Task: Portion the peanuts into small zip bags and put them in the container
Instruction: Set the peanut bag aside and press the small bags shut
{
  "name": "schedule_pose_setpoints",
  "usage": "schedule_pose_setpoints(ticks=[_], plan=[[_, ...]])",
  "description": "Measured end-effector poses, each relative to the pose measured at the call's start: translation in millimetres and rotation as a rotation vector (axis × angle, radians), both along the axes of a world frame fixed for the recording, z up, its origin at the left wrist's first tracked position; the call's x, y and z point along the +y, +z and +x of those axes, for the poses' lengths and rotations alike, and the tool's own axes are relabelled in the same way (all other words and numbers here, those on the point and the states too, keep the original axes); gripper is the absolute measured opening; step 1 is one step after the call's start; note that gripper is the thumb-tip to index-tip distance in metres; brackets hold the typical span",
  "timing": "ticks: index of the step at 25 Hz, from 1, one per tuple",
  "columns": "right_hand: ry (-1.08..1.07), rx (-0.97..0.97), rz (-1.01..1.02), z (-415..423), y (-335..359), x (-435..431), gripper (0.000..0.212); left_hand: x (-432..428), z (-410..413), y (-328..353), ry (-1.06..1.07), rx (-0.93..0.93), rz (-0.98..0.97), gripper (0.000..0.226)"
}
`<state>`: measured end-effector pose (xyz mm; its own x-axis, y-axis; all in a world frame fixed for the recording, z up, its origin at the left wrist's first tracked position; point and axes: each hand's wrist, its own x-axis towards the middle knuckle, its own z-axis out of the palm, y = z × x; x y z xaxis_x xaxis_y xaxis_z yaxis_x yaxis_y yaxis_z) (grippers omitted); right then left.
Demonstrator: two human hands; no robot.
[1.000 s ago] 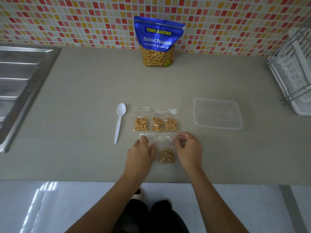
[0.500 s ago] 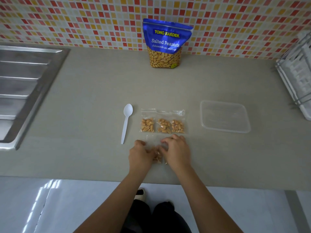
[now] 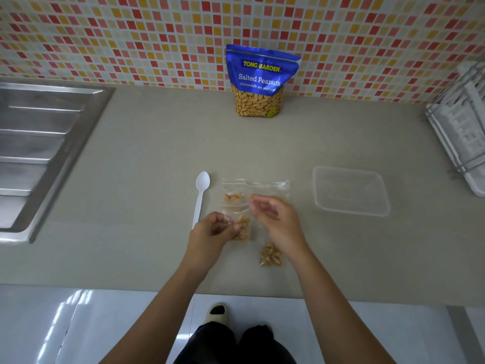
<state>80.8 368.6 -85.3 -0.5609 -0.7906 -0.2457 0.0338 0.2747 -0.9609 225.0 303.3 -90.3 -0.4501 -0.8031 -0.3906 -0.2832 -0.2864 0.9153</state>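
My left hand [image 3: 210, 233] pinches a small clear zip bag of peanuts [image 3: 242, 228], lifted a little above the counter. My right hand [image 3: 275, 216] hovers beside it with fingers loosely curled and nothing clearly in them. Another filled zip bag [image 3: 271, 254] lies on the counter under my right wrist. Behind my hands lies a row of filled zip bags [image 3: 232, 197], partly hidden by the right hand. The clear plastic container [image 3: 350, 190] sits to the right, with nothing in it. The blue Salted Peanuts pouch [image 3: 259, 82] stands against the tiled wall.
A white plastic spoon [image 3: 200, 195] lies left of the bags. A steel sink drainboard [image 3: 39, 151] fills the far left. A white dish rack [image 3: 464, 143] stands at the right edge. The counter's front edge runs just below my wrists.
My hands have come apart and moved away from me. The left hand has lifted one filled bag, and a second bag now shows on the counter by my right wrist.
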Motion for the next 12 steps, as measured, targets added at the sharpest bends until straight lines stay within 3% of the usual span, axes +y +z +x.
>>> schedule_pose_setpoints(ticks=[2, 6, 9, 12], plan=[[-0.025, -0.040, -0.069, -0.7, 11.5, -4.7, 0.008, -1.7, -4.6, 9.9, -0.041, 0.081, 0.028, 0.016], [-0.032, -0.081, -0.164, -7.4, 37.3, -4.3, 0.006, -12.4, -8.7, 30.7, -0.170, 0.141, -0.076, 0.051], [0.021, 0.008, -0.196, -12.4, 53.6, 2.0, 0.003, -27.2, -11.0, 54.6, -0.184, 0.207, -0.233, 0.041], [0.018, 0.075, -0.218, -14.2, 63.7, 7.3, 0.004, -41.7, -17.6, 78.9, -0.343, 0.074, -0.531, 0.029]])
